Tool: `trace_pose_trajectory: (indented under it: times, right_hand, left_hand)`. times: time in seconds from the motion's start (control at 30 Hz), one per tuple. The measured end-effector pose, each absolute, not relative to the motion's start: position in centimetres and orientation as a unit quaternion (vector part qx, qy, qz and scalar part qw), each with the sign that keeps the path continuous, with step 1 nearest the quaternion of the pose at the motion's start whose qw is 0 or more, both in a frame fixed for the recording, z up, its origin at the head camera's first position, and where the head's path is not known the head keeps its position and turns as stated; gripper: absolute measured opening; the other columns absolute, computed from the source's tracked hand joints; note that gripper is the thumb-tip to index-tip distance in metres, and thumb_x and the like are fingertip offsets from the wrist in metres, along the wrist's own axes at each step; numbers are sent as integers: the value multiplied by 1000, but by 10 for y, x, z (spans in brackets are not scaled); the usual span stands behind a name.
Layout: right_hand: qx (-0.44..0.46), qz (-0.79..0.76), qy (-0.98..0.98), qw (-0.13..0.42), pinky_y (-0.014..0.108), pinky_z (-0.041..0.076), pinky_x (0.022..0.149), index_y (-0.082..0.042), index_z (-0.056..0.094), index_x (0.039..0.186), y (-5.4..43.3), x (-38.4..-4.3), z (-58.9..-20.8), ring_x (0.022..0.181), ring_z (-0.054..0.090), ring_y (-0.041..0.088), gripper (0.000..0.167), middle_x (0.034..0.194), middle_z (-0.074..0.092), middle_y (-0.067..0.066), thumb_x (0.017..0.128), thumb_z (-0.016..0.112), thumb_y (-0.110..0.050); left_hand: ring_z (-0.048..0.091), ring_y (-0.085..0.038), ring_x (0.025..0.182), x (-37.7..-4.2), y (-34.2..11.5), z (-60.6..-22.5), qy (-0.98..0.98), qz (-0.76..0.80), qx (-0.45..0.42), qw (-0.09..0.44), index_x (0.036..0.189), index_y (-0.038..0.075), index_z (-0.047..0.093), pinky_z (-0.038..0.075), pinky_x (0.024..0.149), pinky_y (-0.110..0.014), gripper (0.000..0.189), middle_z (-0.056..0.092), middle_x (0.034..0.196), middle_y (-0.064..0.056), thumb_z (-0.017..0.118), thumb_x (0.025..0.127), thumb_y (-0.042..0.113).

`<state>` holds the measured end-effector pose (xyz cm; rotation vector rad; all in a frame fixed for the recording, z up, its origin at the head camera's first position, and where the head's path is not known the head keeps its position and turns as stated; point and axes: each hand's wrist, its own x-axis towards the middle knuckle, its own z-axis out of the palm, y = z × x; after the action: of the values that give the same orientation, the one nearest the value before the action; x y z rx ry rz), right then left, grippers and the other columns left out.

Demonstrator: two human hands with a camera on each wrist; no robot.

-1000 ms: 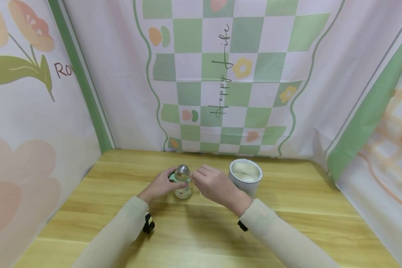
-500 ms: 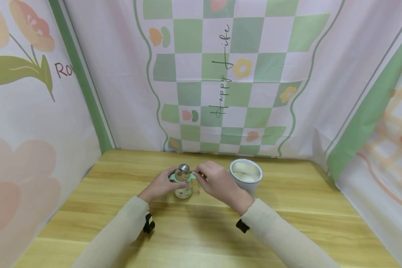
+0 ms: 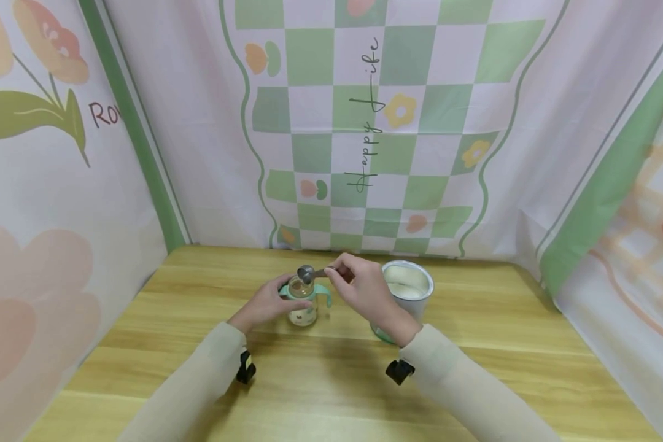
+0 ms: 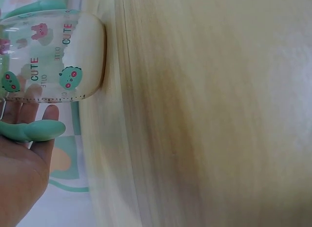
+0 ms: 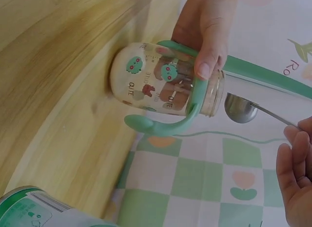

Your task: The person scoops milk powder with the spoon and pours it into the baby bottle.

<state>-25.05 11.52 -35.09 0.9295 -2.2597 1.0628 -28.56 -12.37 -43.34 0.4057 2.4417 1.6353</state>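
A clear baby bottle (image 3: 302,316) with green handles and cartoon prints stands upright on the table. White powder (image 5: 121,78) lies in its bottom, and its mouth is uncovered. My left hand (image 3: 265,305) grips the bottle around its collar, the thumb across the near side. One green handle (image 4: 36,131) passes over that hand in the left wrist view. My right hand (image 3: 364,291) pinches the handle of a metal measuring spoon (image 5: 241,110). The spoon's round bowl is just above the bottle's mouth, and grey metal shows inside it in the head view.
A tall white-and-green tin (image 3: 407,291) stands open just right of my right hand, pale powder inside; my right forearm partly covers it. The wooden table (image 3: 320,393) ends at a checkered curtain (image 3: 359,159) behind. Printed curtains also hang at both sides.
The spoon's bowl, earlier tipped dome-up over the bottle, has turned over and lifted slightly. My right hand has risen and moved a little right. The left hand and bottle stay put.
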Motion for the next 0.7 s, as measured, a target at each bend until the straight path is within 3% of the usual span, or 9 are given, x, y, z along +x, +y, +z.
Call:
trace_pose_trajectory:
  times: [0.37, 0.57, 0.7]
  right_hand:
    - [269, 438, -831, 212, 27, 45, 50, -12, 72, 92, 129, -252, -343, 55, 53, 12, 9, 69, 62, -7, 98, 68, -18]
    - [233, 501, -818, 156, 27, 41, 48, -11, 74, 93, 138, -250, -333, 56, 53, 20, 16, 74, 67, 0, 100, 66, -23]
    - [201, 539, -810, 115, 27, 46, 54, -6, 74, 98, 143, -250, -327, 66, 59, 26, 22, 82, 68, 7, 99, 66, -27]
  left_hand:
    - [59, -20, 118, -286, -124, -433, 821, 545, 143, 95, 146, 23, 50, 42, 106, -49, 82, 64, 127, 2, 85, 77, 49]
    - [58, -22, 119, -286, -123, -433, 826, 538, 146, 87, 146, 22, 50, 41, 107, -50, 81, 63, 128, 1, 85, 78, 47]
    - [57, -24, 121, -286, -124, -433, 825, 540, 143, 85, 147, 20, 49, 40, 108, -50, 84, 62, 130, -1, 86, 77, 46]
